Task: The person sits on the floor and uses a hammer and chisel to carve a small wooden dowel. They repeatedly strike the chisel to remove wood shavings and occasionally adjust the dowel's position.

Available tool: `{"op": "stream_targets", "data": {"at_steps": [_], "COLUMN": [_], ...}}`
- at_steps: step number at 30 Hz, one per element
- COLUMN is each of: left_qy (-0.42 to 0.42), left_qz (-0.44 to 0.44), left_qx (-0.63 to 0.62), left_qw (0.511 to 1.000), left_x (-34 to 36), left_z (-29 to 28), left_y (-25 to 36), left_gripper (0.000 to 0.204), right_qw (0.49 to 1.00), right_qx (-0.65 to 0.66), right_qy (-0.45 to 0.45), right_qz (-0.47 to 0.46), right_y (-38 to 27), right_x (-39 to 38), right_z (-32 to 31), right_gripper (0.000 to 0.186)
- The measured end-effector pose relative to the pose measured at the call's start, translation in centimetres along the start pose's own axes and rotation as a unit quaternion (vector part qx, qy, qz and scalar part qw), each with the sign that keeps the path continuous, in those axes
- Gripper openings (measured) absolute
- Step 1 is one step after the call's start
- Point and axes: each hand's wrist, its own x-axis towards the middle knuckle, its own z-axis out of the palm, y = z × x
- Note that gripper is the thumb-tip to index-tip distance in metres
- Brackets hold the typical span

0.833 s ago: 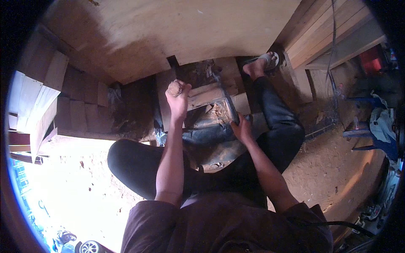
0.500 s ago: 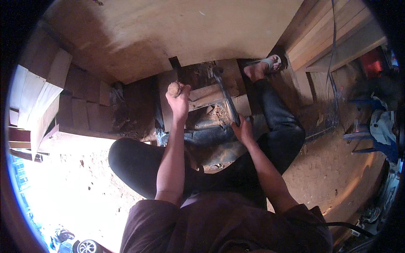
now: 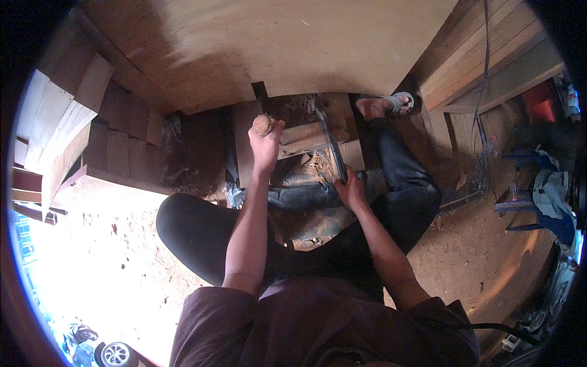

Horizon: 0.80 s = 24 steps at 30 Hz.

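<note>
The left hand (image 3: 266, 148) is seen against the left side of the low, pale-brown wooden frame (image 3: 302, 139), its fingers closed round a tan, round-ended piece, apparently wood (image 3: 263, 125). Compared with the earlier view, that piece shows its end more squarely to the camera. The right hand (image 3: 351, 188) stays at the frame's lower right, fingers wrapped round the near end of a long, narrow, dark bar (image 3: 331, 142), which slants up across the frame and hides part of its crosspiece. The left fist and forearm block some of the frame's left side.

Pale, curled wood shavings (image 3: 318, 164) lie within the frame, and a dark, rounded, bulky bundle (image 3: 302, 197) lies just below it. Beyond the frame spreads a broad, tan, flat wooden panel (image 3: 306, 52); at its upper right is a foot in a grey sandal (image 3: 397, 104).
</note>
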Motion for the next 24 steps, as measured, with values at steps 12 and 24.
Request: {"op": "stream_targets", "data": {"at_steps": [12, 24], "left_qy": [-0.046, -0.068], "left_qz": [0.046, 0.110], "left_qx": [0.058, 0.176], "left_qw": [0.996, 0.976], "left_x": [0.2, 0.5], "left_z": [1.0, 3.2], "left_y": [0.0, -0.4], "left_gripper": [0.018, 0.025], "right_qw": [1.000, 0.984], "right_qx": [0.000, -0.163], "right_qy": [-0.008, 0.057], "right_qz": [0.024, -0.052], "right_y": [-1.8, 0.3], "right_x": [-0.7, -0.1], "right_z": [0.1, 0.8], "right_gripper": [0.062, 0.058]}}
